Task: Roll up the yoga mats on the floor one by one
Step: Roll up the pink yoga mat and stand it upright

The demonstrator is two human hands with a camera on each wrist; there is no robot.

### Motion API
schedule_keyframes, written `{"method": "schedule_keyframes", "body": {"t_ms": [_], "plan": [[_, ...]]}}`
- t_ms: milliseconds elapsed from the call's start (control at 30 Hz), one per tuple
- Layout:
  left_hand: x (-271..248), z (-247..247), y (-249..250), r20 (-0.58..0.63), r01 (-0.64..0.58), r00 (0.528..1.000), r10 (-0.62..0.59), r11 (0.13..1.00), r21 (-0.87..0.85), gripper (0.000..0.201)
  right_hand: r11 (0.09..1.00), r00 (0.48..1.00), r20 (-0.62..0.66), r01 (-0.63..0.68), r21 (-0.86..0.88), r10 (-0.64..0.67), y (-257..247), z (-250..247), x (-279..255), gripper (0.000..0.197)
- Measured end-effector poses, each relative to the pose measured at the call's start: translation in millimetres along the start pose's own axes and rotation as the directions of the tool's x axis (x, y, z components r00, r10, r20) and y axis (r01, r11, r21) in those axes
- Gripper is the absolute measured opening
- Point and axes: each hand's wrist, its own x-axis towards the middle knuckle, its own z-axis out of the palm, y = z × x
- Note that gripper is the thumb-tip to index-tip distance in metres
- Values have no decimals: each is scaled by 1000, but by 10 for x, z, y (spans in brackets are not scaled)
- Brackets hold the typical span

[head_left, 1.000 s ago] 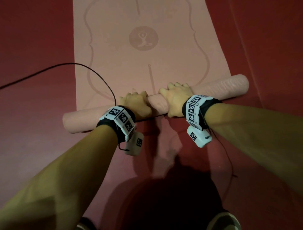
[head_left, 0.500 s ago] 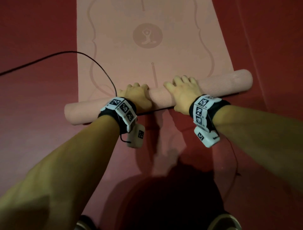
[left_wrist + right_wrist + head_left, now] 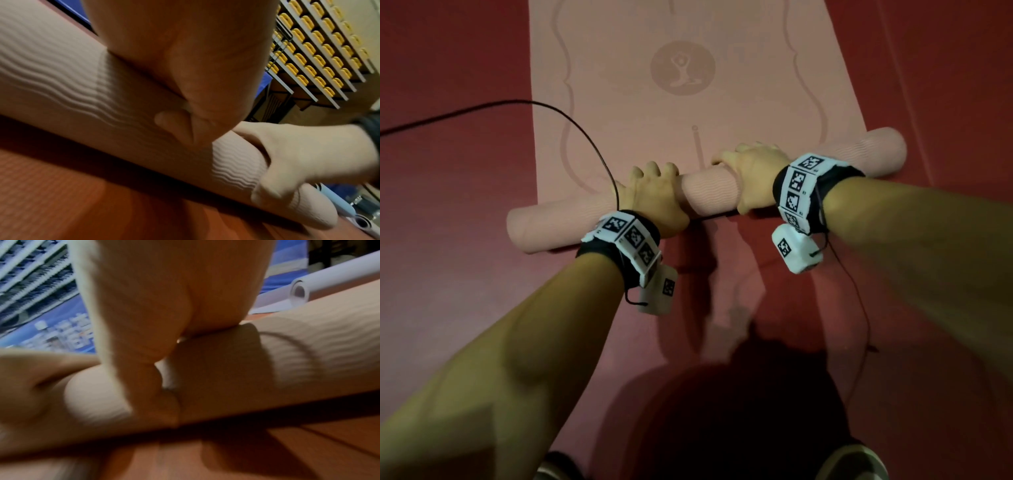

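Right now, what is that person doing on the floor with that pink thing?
A person is rolling up a pink yoga mat on the red floor. Both hands are on the rolled part: the left hand and the right hand sit side by side near the middle, fingers curled over the top. The roll is still thin, and most of the mat lies flat ahead of it. A black cable trails across the floor to the left wrist. Another mat, already rolled, lies nearby.

Pink yoga mat (image 3: 688, 68) flat part cut off at 12 o'clock edge. Fingertips of left hand (image 3: 654, 198) and right hand (image 3: 750, 171) hidden behind roll. Right wrist view motion-blurred. Shoes clipped at 6 o'clock.
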Motion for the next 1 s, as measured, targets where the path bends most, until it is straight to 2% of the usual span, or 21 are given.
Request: {"method": "schedule_keyframes", "body": {"t_ms": [133,200,333,467,567,633,800,1000], "plan": [[129,-38,-19,25,34,999,-34,999,-30,58,993,976,-218,0,-118,-26,5,236,-156,95],[169,-53,-19,31,39,999,-38,999,-36,57,986,971,-239,-19,-168,-22,-12,284,-135,91],[132,-57,-32,-9,30,999,-30,999,-23,58,992,974,-226,-34,-118,7,2,209,-17,82],[-16,37,-36,-53,15,999,-9,995,99,75,993,986,-168,-39,-107,20,20,179,56,87],[32,5,-51,-12,-1,1000,2,994,108,80,993,990,-132,-55,-102,41,19,122,98,90],[64,-21,-57,7,-5,1000,4,993,117,78,993,993,-108,-62,-105,50,3,100,103,89],[-14,20,-61,-59,-4,998,13,990,144,68,989,992,-105,-88,-119,75,-47,109,-2,87],[-278,-4,-94,37,-22,999,18,992,127,62,992,998,-7,-66,-110,66,-161,146,-259,82]]}}
